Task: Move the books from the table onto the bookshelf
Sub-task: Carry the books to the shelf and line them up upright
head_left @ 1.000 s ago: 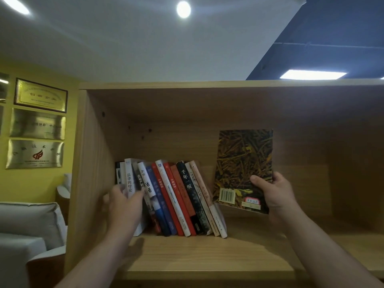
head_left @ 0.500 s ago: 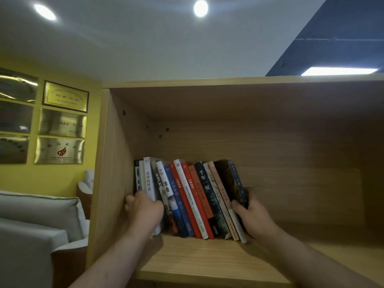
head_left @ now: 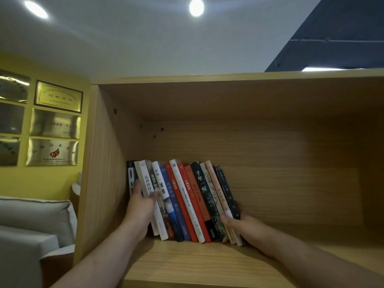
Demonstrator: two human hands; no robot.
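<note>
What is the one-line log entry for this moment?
left grip holds white book | right grip holds dark book | row leans left

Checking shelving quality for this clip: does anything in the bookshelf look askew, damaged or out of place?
The row of books leans, tops tilted toward the left wall, not upright. The left hand and right hand grip its two ends on the shelf. No damage shows.

A row of books (head_left: 187, 200) stands on the bookshelf (head_left: 187, 265) board, close to its left wall, tops tilted left. The left hand (head_left: 141, 208) grips the row's left end and the right hand (head_left: 243, 227) its right end. Left of the bookshelf, plaques (head_left: 54, 123) hang on the wall above a sofa (head_left: 31, 225).
</note>
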